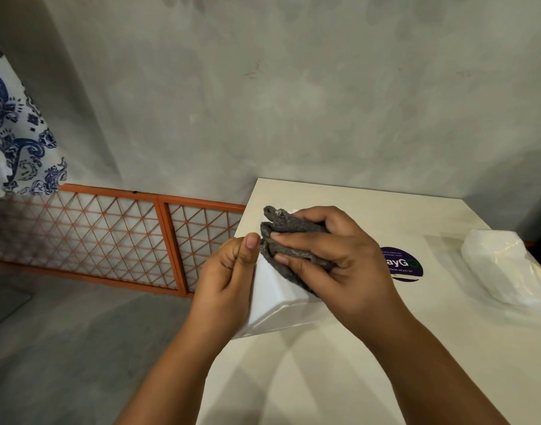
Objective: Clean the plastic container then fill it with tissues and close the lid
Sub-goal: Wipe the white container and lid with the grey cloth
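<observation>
A white plastic container (275,305) is held tilted above the left part of the white table (339,378). My left hand (224,273) grips its left side, thumb up at the rim. My right hand (339,259) holds a bunched dark grey cloth (289,228) and presses it onto the container's upper face. Most of the container's top is hidden under the cloth and my right hand. A clear plastic pack of white tissues (502,265) lies at the table's right edge.
A round purple sticker (407,265) is on the tabletop just right of my right hand. An orange lattice frame (116,234) leans against the grey wall at the left. A blue-and-white patterned cloth (15,130) hangs at the far left.
</observation>
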